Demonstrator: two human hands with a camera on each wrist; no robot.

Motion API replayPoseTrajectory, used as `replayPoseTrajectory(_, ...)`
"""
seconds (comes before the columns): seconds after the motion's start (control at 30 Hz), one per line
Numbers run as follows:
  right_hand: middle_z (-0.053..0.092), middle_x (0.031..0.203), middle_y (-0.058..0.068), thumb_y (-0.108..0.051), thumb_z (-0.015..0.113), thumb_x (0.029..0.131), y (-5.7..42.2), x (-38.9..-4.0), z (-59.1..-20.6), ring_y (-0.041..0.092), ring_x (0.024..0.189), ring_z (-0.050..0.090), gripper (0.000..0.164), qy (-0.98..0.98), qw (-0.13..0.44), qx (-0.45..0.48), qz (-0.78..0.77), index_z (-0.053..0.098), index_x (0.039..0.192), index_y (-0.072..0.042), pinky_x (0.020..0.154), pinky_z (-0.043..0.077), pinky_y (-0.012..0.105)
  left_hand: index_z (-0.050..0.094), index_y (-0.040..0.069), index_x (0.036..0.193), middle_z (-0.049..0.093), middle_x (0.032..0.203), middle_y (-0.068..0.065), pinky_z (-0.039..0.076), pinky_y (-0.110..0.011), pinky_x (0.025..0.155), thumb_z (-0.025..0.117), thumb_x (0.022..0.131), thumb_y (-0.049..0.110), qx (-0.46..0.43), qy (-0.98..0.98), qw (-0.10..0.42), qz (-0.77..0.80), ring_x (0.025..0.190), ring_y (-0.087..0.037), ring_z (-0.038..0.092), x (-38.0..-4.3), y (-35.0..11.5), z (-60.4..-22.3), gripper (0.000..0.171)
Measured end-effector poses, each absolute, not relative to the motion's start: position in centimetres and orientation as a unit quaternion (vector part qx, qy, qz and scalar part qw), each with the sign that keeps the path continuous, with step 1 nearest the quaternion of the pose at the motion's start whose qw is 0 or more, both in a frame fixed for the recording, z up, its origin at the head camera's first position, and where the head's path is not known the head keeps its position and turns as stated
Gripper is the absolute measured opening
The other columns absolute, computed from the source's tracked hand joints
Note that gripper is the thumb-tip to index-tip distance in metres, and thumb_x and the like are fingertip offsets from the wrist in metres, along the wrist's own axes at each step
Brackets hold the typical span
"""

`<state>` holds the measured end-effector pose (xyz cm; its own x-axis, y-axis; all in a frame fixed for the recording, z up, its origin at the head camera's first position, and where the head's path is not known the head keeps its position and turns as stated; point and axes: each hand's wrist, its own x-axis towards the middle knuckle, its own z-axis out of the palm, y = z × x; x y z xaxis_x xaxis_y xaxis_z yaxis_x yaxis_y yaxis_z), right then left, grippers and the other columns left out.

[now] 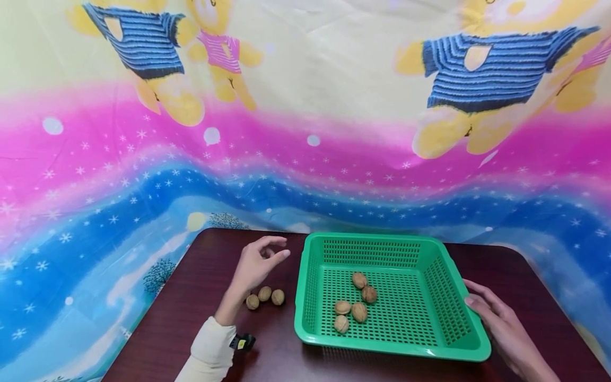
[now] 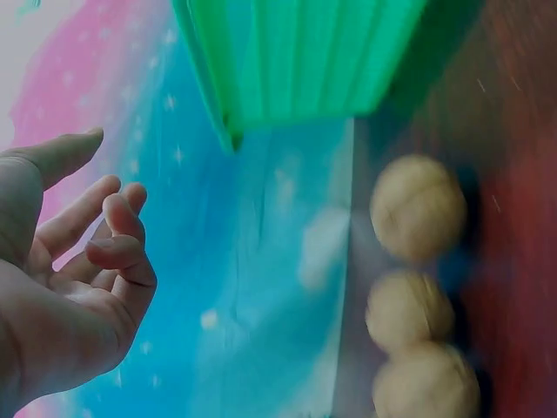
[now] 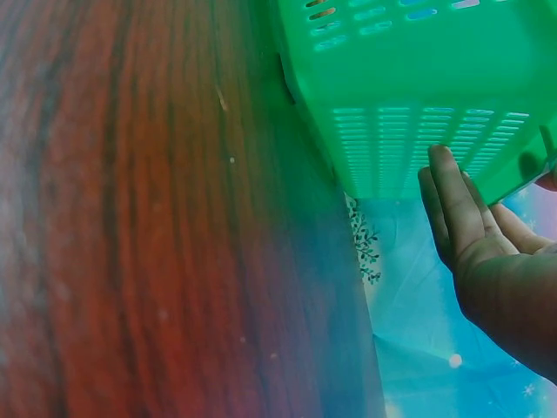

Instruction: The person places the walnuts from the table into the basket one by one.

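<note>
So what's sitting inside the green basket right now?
Five walnuts lie in the green basket, on its slotted floor, left of center. The floor directly beneath them is covered, and the near wall's inner face is hidden from view.

Your left hand (image 1: 258, 266) hung over the dark table (image 1: 157, 334), its fingers bent, thumb apart from them, just left of the green basket (image 1: 382, 346). At least three loose walnuts (image 1: 278, 297) lay beside your wrist, which bore a pale sleeve (image 1: 210, 347) and a small black device (image 1: 243, 342). Your right hand (image 1: 501, 321) held the basket's right rim, thumb on top. Five basket walnuts (image 1: 359, 312) sat on its slotted floor. Behind hung a bear-printed cloth (image 1: 329, 95).
</note>
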<state>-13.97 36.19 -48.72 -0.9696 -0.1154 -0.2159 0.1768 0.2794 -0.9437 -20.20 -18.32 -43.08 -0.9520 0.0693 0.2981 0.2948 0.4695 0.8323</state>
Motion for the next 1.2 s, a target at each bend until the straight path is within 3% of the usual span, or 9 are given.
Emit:
replayPoseTrajectory(0.33,0.062,0.117,-0.038,-0.044,0.044,0.117,36.2,-13.8,-48.9,-0.004,0.108,0.071,0.070,0.793,0.131,0.028,-0.594,0.015,0.172,-0.012,0.087,0.062,0.032,0.078,0.020,0.129,0.078,0.121,-0.009,0.047,-0.026,0.058,0.083,0.097,0.030,-0.028,-0.882,0.091,-0.462,0.073,-0.012,0.062,-17.7,-23.8,-46.1,0.034)
replayPoseTrajectory(0.57,0.064,0.119,-0.036,-0.039,0.044,0.117,36.2,-14.0,-48.9,-0.002,0.108,0.072,0.064,0.786,0.126,0.014,-0.605,0.018,0.171,-0.015,0.085,0.063,0.034,0.076,0.012,0.133,0.070,0.076,-0.016,0.041,-0.026,0.053,0.082,0.097,0.027,0.014,-0.905,0.043,-0.424,0.057,-0.012,0.052,-16.2,-27.1,-47.8,0.039)
replayPoseTrajectory(0.83,0.061,0.117,-0.038,-0.043,0.043,0.117,36.3,-14.0,-48.9,-0.002,0.106,0.072,0.067,0.788,0.132,0.023,-0.601,0.017,0.172,-0.017,0.085,0.064,0.038,0.075,0.008,0.133,0.072,0.069,-0.011,0.038,-0.027,0.051,0.080,0.098,0.024,0.042,-0.906,-0.023,-0.420,0.051,-0.015,0.051,-16.1,-28.6,-49.0,0.039)
replayPoseTrajectory(1.0,0.061,0.118,-0.038,-0.044,0.043,0.117,36.3,-14.0,-49.1,-0.002,0.107,0.072,0.068,0.788,0.134,0.024,-0.600,0.016,0.172,-0.016,0.086,0.063,0.038,0.078,0.007,0.128,0.076,0.075,-0.006,0.043,-0.028,0.056,0.082,0.097,0.024,0.038,-0.909,-0.041,-0.414,0.058,-0.021,0.063,-16.1,-28.5,-49.4,0.036)
replayPoseTrajectory(1.2,0.060,0.120,-0.039,-0.041,0.043,0.117,36.3,-14.1,-49.0,-0.005,0.108,0.070,0.066,0.795,0.121,0.009,-0.595,0.018,0.172,-0.015,0.086,0.062,0.032,0.082,0.011,0.119,0.079,0.102,-0.004,0.046,-0.028,0.060,0.083,0.096,0.022,0.018,-0.912,-0.045,-0.408,0.066,-0.020,0.063,-16.1,-28.5,-49.4,0.025)
